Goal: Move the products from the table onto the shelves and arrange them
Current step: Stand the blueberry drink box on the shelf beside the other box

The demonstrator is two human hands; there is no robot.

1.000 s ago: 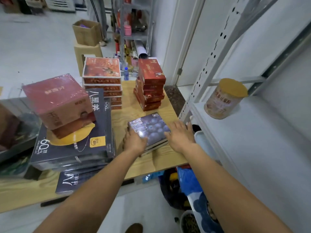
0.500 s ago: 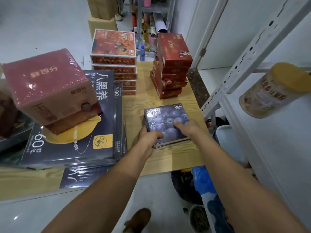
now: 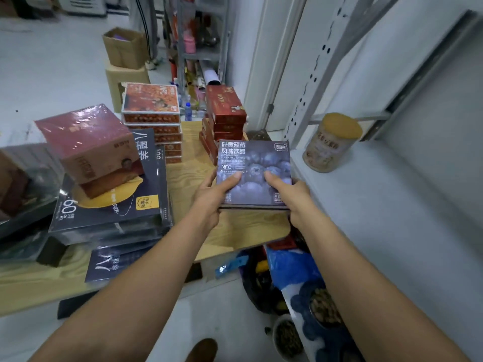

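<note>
A person holds a flat blueberry drink box in both hands above the near right part of a wooden worktop, its printed face tilted up toward the camera. The left hand clamps the box's lower left corner, thumb pressed on the face and fingers curled beneath; the right hand grips the lower right corner the same way. Just right of the box runs a pale metal shelf, where a round tin with a yellow lid stands upright, beyond and to the right of the box. Behind the box, a stack of red cartons sits on the worktop, partly hidden by the box's top edge. Further left of the box stands a stack of orange cartons (the top one is marked "NFC"). Well to the left of the box, a film-wrapped pink carton rests on a pile of dark flat boxes.
</note>
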